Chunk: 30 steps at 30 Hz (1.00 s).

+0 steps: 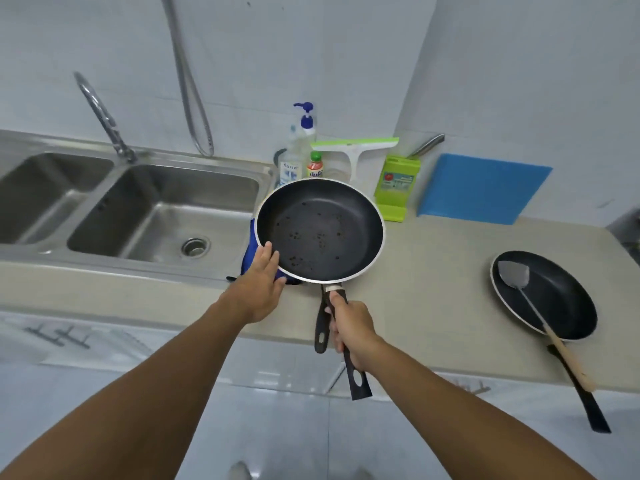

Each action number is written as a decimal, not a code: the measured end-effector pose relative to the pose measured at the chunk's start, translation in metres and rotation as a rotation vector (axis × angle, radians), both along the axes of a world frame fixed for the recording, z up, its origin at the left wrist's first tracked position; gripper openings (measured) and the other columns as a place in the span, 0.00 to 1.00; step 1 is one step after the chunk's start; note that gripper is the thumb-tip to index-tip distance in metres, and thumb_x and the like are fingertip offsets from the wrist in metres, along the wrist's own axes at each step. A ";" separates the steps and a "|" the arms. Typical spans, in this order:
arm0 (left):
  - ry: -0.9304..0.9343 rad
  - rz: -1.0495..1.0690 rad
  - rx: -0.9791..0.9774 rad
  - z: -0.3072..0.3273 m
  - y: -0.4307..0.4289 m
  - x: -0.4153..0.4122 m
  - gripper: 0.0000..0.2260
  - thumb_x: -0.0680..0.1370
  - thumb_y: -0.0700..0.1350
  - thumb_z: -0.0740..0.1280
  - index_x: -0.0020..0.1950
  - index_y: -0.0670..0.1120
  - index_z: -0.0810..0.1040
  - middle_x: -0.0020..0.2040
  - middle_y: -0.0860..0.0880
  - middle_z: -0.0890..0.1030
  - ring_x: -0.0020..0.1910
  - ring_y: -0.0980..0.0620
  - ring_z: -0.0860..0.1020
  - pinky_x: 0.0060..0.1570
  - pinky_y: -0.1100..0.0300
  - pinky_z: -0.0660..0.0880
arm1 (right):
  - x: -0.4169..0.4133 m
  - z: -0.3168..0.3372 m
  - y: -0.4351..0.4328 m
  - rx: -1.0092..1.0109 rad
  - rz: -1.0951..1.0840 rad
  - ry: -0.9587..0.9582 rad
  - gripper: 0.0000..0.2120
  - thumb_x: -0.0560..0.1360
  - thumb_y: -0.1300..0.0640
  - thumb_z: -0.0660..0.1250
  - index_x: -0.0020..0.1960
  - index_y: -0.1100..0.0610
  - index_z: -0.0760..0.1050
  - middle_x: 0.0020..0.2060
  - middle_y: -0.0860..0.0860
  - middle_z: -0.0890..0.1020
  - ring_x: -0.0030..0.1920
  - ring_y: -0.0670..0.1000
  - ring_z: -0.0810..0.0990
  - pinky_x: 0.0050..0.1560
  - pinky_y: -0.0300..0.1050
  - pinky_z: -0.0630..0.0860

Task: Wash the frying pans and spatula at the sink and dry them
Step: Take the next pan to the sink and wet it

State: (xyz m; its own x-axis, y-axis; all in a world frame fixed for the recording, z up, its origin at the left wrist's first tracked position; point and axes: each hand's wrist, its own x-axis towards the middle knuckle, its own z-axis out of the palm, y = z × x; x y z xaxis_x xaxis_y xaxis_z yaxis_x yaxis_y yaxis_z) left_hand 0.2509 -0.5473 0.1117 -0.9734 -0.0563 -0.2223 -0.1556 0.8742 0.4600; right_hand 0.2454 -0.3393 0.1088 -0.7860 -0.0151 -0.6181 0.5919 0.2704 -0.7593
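**Pan Held Beside Sink**

The frying pan (320, 230) is held above the counter (433, 271), its handle (362, 393) clamped in the right grip (349, 334). Its 8 o'clock rim is touched by the straight-fingered left grip (258, 292). If it is swung toward the sink (156, 188) at 9 o'clock, the bottles (289, 164) at 12 could be struck. The long axis runs 12–6, with the handle at 6.

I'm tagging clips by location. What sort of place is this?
Most likely a home kitchen: a stainless double sink with a faucet is set into a counter, soap bottles stand against the tiled wall, and the right hand holds a dirty frying pan by its handle.
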 end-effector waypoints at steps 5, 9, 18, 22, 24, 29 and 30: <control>0.018 0.134 0.101 0.004 -0.085 0.006 0.33 0.86 0.51 0.61 0.85 0.40 0.49 0.85 0.44 0.42 0.84 0.47 0.42 0.80 0.52 0.50 | 0.008 0.000 -0.098 -0.017 0.041 -0.011 0.21 0.82 0.41 0.58 0.47 0.59 0.75 0.29 0.52 0.73 0.23 0.49 0.67 0.22 0.40 0.65; 0.008 0.168 0.103 -0.004 -0.138 0.000 0.32 0.87 0.53 0.59 0.85 0.40 0.49 0.85 0.44 0.42 0.84 0.47 0.42 0.80 0.51 0.51 | 0.006 -0.003 -0.156 -0.019 0.041 -0.030 0.21 0.82 0.40 0.58 0.45 0.58 0.75 0.29 0.53 0.74 0.22 0.49 0.68 0.22 0.39 0.65; -0.028 0.260 0.073 -0.026 -0.223 -0.034 0.27 0.88 0.50 0.53 0.84 0.38 0.53 0.85 0.42 0.46 0.84 0.44 0.45 0.80 0.51 0.50 | -0.052 -0.033 -0.236 0.074 0.215 0.015 0.24 0.82 0.39 0.57 0.51 0.61 0.76 0.32 0.54 0.74 0.26 0.49 0.70 0.23 0.42 0.68; -0.028 0.374 0.140 -0.026 -0.255 -0.054 0.26 0.88 0.50 0.52 0.83 0.37 0.56 0.85 0.41 0.49 0.84 0.44 0.47 0.80 0.53 0.49 | -0.081 -0.040 -0.271 0.084 0.279 0.012 0.25 0.81 0.38 0.58 0.50 0.59 0.78 0.32 0.54 0.75 0.24 0.50 0.71 0.24 0.43 0.68; -0.052 0.403 0.140 -0.028 -0.273 -0.063 0.27 0.88 0.51 0.52 0.84 0.39 0.55 0.85 0.42 0.48 0.84 0.45 0.48 0.80 0.53 0.50 | -0.090 -0.041 -0.286 0.070 0.286 -0.006 0.24 0.81 0.38 0.58 0.51 0.58 0.77 0.32 0.53 0.74 0.25 0.49 0.70 0.23 0.42 0.67; -0.084 0.377 0.141 -0.039 -0.314 -0.078 0.27 0.88 0.50 0.55 0.84 0.41 0.54 0.86 0.44 0.48 0.84 0.45 0.51 0.80 0.51 0.53 | -0.103 -0.042 -0.318 0.062 0.291 -0.039 0.22 0.82 0.40 0.58 0.52 0.58 0.77 0.29 0.52 0.73 0.22 0.48 0.69 0.23 0.42 0.68; -0.082 0.373 0.142 -0.041 -0.325 -0.081 0.27 0.88 0.49 0.56 0.84 0.41 0.54 0.86 0.44 0.49 0.84 0.45 0.51 0.80 0.51 0.54 | -0.105 -0.042 -0.325 0.061 0.288 -0.047 0.22 0.82 0.40 0.58 0.52 0.58 0.77 0.29 0.52 0.73 0.22 0.48 0.69 0.23 0.42 0.67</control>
